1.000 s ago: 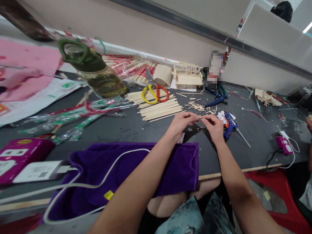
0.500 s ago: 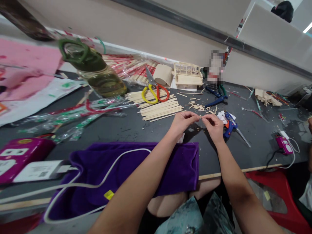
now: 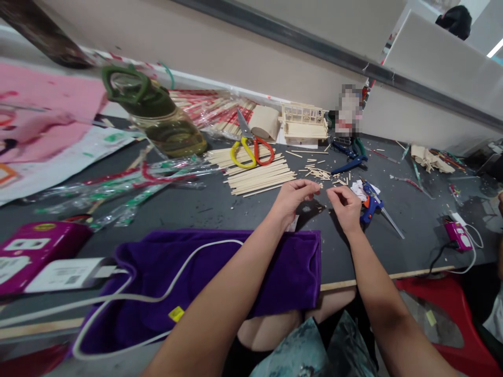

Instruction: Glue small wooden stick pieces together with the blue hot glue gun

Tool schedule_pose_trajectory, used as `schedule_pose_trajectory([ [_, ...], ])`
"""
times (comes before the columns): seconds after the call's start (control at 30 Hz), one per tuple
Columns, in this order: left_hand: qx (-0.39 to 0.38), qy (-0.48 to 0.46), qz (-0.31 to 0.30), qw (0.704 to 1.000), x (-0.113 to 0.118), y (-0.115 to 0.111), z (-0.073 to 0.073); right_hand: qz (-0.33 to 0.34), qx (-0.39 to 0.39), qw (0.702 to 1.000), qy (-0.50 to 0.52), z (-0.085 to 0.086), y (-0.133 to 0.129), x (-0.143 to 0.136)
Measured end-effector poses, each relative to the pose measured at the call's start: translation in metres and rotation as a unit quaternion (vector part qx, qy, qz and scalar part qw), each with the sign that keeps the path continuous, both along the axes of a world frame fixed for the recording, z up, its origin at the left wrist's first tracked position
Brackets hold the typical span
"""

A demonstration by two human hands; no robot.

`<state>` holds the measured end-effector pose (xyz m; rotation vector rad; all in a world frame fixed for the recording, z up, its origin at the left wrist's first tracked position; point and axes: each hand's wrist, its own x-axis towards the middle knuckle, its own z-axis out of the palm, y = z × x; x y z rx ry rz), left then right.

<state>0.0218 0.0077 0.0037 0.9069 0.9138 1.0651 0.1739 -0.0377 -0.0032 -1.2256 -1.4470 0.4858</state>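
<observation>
Wood pc (image 3: 321,185), at L fingers (image 3: 307,184), R fingers (image 3: 335,195) apart

The hands (image 3: 291,201) hover near short wooden sticks (image 3: 318,173).

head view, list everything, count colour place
wooden fragment: one, pale, in left hand
long sticks: many, pale, under scissors
scissors: one, yellow and orange, centre
short sticks: many, pale, centre
miniature bench: one, pale, back centre
pliers: at least one, blue, beside short sticks
glue gun: one, blue and orange, right
bottle: one, green, back left
wrappers: several, red and green, left
power sockets: two, magenta, left and right
charger: one, white, near left
cloth: one, purple, front edge
stool: one, red, lower right
table: one, dark grey, centre
other people: two, partly seen, right
left hand: one, bare, centre
right hand: one, bare, pinched, centre
</observation>
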Motion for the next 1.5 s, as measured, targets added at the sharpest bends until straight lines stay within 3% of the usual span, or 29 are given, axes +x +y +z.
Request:
schedule_pose_trajectory([
  [0.27, 0.035, 0.027, -0.007, 0.999, 0.003, -0.004, 0.004, 0.005, -0.103, 0.987, 0.121, -0.001, 0.004, -0.005],
  [0.5, 0.068, 0.059, -0.018, 0.996, 0.003, -0.008, 0.005, 0.037, -0.105, 0.978, 0.177, -0.005, 0.006, -0.004],
  [0.87, 0.07, 0.067, -0.023, 0.995, 0.004, -0.008, 0.003, 0.02, -0.137, 0.976, 0.167, -0.006, 0.005, -0.003],
  [1.17, 0.016, 0.045, -0.007, 0.999, 0.001, -0.005, 0.001, 0.018, -0.141, 0.98, 0.136, -0.005, 0.004, -0.003],
  [1.5, 0.047, 0.071, -0.013, 0.996, -0.003, -0.004, -0.002, 0.029, -0.133, 0.975, 0.175, -0.01, 0.006, -0.001],
])
